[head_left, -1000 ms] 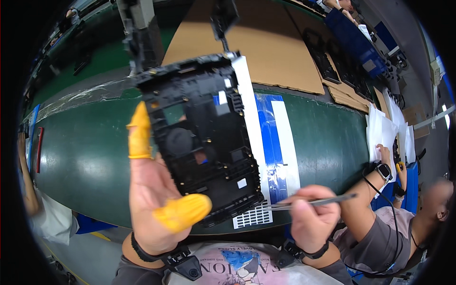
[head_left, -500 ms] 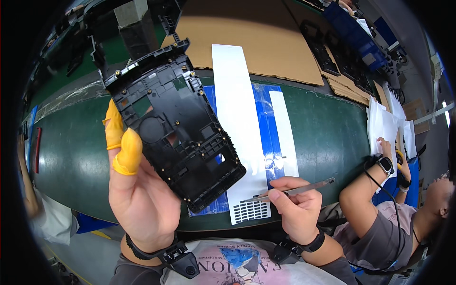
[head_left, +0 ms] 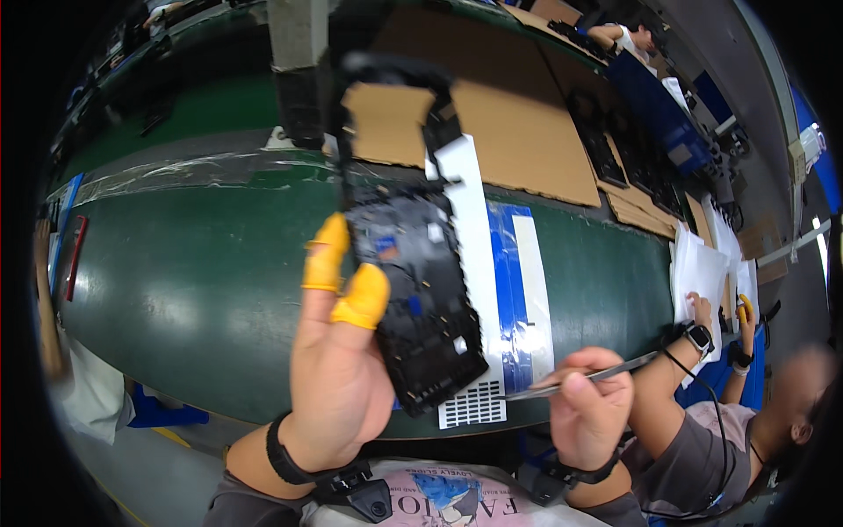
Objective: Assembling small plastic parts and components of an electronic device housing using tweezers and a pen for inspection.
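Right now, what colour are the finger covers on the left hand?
Yellow-orange finger covers, on the left hand that holds the black frame; the head view shows them best.

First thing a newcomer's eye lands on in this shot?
The black plastic frame held up at centre in the left hand, whose fingertips wear yellow finger cots. Next, the metal tweezers pinched in the right hand at lower right, over the green conveyor belt.

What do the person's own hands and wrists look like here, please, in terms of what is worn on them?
The left hand is bare apart from yellow-orange rubber finger cots on two fingertips, and a black wrist strap with a clip and cord circles its wrist. The right hand wears no cots that show; its wrist carries a black band. Both forearms are bare, with no sleeves in view.
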A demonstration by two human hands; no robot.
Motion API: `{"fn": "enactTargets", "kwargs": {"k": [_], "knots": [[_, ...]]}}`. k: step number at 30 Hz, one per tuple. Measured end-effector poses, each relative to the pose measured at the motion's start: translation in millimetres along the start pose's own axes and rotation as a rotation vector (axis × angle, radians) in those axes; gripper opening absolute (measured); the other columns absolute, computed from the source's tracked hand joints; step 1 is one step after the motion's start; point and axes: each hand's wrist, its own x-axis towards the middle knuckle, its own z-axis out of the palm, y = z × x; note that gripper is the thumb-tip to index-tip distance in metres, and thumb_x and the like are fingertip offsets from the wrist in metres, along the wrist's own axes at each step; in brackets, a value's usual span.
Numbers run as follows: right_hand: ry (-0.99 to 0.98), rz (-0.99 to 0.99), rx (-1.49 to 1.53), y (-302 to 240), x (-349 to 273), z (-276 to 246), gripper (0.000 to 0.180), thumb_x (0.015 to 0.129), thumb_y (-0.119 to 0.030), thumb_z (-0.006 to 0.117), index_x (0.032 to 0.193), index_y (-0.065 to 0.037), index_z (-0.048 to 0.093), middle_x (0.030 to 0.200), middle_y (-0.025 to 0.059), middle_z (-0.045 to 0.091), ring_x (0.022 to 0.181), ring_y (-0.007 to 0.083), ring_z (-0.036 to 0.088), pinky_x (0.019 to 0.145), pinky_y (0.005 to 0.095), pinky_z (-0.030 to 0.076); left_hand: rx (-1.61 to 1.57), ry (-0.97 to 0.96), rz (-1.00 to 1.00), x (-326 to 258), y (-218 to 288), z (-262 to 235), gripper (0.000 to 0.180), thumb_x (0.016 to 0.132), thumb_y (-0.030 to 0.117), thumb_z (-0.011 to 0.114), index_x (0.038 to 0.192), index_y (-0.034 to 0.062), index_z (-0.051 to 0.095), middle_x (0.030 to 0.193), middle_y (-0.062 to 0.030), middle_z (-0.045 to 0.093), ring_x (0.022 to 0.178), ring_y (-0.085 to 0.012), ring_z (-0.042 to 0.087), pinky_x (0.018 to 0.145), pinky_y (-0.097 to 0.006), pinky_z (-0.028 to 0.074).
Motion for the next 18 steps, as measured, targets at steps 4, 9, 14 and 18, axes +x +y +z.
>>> {"fn": "enactTargets", "kwargs": {"k": [4,9,14,18], "knots": [[-0.082,-0.113,-0.008,-17,24,20,0.021,0.074,0.003,0.053,0.094,0.006,0.047,0.072,0.0176,0.059,0.066,0.0215,0.059,0.062,0.0285,0.047,-0.062,-0.092,-0.249,2,2,-5,0.04,0.087,0.012,0.035,0.126,0.0098,0.026,0.119,-0.0117,0.041,0.106,-0.0228,0.045,0.088,-0.039,0.04],[-0.124,-0.01,-0.043,1,45,41,0.02,0.073,0.005,0.055,0.092,0.006,0.051,0.076,0.0137,0.059,0.068,0.0165,0.058,0.062,0.0246,0.046,-0.041,-0.081,-0.306,-3,5,-4,0.041,0.087,0.013,0.038,0.126,0.0105,0.025,0.118,-0.0096,0.041,0.106,-0.0199,0.045,0.088,-0.035,0.04],[-0.138,0.025,0.005,7,44,43,0.018,0.074,0.007,0.054,0.092,0.007,0.05,0.076,0.0145,0.059,0.069,0.0187,0.059,0.068,0.0297,0.048,-0.115,-0.099,-0.341,-1,4,-2,0.045,0.087,0.006,0.038,0.128,0.0122,0.023,0.118,-0.0084,0.041,0.105,-0.0174,0.044,0.088,-0.032,0.038],[-0.138,0.04,0.026,9,46,48,0.018,0.074,0.007,0.054,0.092,0.007,0.05,0.076,0.0149,0.059,0.07,0.019,0.059,0.067,0.0293,0.048,-0.144,-0.095,-0.341,-1,6,-4,0.047,0.086,0.007,0.04,0.129,0.0132,0.022,0.118,-0.0087,0.04,0.106,-0.0182,0.043,0.088,-0.033,0.037]]}}
